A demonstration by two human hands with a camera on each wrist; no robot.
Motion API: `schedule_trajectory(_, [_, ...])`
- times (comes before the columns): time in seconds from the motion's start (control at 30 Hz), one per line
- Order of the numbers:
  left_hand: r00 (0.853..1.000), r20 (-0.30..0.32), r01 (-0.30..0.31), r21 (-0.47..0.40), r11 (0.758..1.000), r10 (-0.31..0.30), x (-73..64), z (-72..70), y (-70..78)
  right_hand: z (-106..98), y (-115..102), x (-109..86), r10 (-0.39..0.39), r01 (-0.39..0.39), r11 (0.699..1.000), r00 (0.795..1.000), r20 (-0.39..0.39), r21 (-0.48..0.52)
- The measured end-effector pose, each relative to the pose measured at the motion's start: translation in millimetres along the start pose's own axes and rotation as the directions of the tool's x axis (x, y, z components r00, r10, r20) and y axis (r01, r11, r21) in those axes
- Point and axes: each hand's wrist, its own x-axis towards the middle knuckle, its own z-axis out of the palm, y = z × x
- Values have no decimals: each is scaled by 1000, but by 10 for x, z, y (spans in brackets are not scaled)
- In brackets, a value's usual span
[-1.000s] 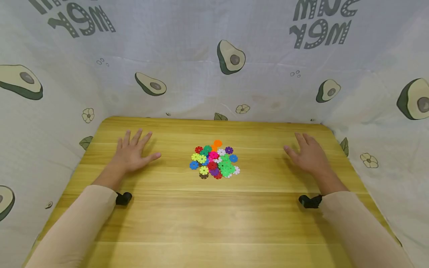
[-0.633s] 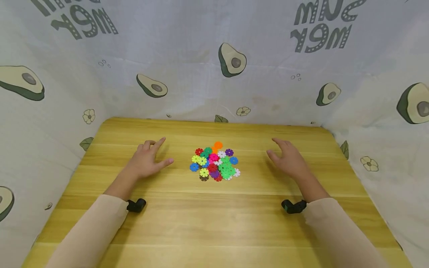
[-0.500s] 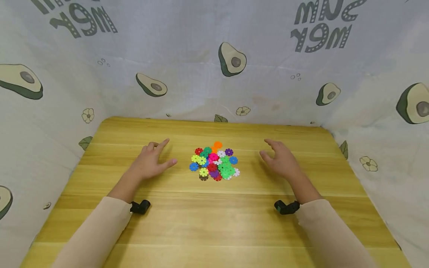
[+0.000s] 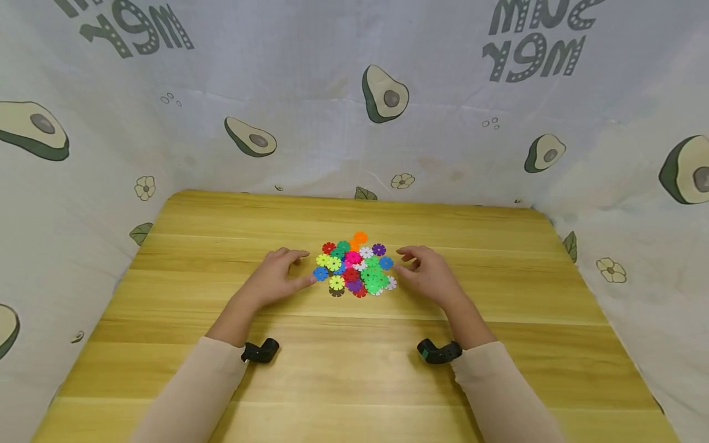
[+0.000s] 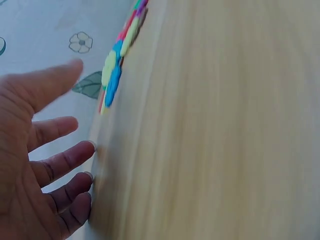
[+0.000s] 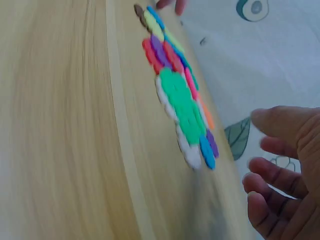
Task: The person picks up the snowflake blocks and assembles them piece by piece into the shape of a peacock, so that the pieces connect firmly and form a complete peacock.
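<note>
A loose pile of flat, notched plastic snowflake discs (image 4: pixel 351 275) lies mid-table in green, red, yellow, blue, white, purple, pink, orange and brown. At its left edge is my left hand (image 4: pixel 275 277), thumb tip close by a blue disc (image 4: pixel 320 274), with nothing in its grasp. My right hand (image 4: pixel 429 275) is at the pile's right side, fingers loosely bent, fingertips near another blue disc (image 4: pixel 386 263). In the right wrist view the green discs (image 6: pixel 181 107) overlap one another, and that hand (image 6: pixel 285 175) has bare fingers.
The wooden table (image 4: pixel 343 369) reaches back to a pale curtain (image 4: pixel 310 74) printed with avocados, which also hangs at both sides. A black wrist camera (image 4: pixel 261 351) sits on the left wrist and another black camera (image 4: pixel 439 352) on the right.
Both hands have moved inward from the table's sides to flank the pile, their spread fingers now more bent. The discs lie as before.
</note>
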Motion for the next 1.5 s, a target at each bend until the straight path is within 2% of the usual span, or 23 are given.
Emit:
schedule_trajectory(0.1, [1000,-7,-22,-23,1000,21,36,92,51,123,-81,-11,-2,1,999,1000,29,43])
schedule_trajectory(0.2, [999,-33,-14,-43,999,12,88,195,105,247,-130,-13,-12,10,998,999,36,58])
schedule_trajectory(0.37, [992,-120,39,-42,998,-44,177,372,217,448,-209,11,-13,14,1000,1000,-18,27])
schedule_trajectory(0.6, [969,-220,113,-19,993,-114,225,557,330,645,-270,39,22,-22,1000,996,-88,-1])
schedule_trajectory(0.8, [948,-288,113,-93,989,-136,235,631,320,707,-248,58,63,-45,991,988,-138,129])
schedule_trajectory(0.97, [933,-336,60,-215,975,-132,244,644,309,752,-234,66,92,-34,951,980,-178,306])
schedule_trajectory(1.07, [931,-343,9,-331,943,-129,249,643,316,793,-238,63,104,3,910,966,-235,415])
schedule_trajectory(1.2, [945,-296,-34,-515,856,-140,250,641,351,841,-253,56,49,119,854,951,-306,506])
schedule_trajectory(1.3, [958,-245,-30,-597,801,-147,247,635,385,853,-265,45,3,184,808,949,-316,559])
schedule_trajectory(1.37, [964,-221,-22,-625,781,-150,241,627,407,856,-266,38,-20,204,779,953,-303,593])
schedule_trajectory(1.5, [964,-205,-7,-656,755,-169,228,626,413,871,-248,37,-57,218,750,962,-267,625])
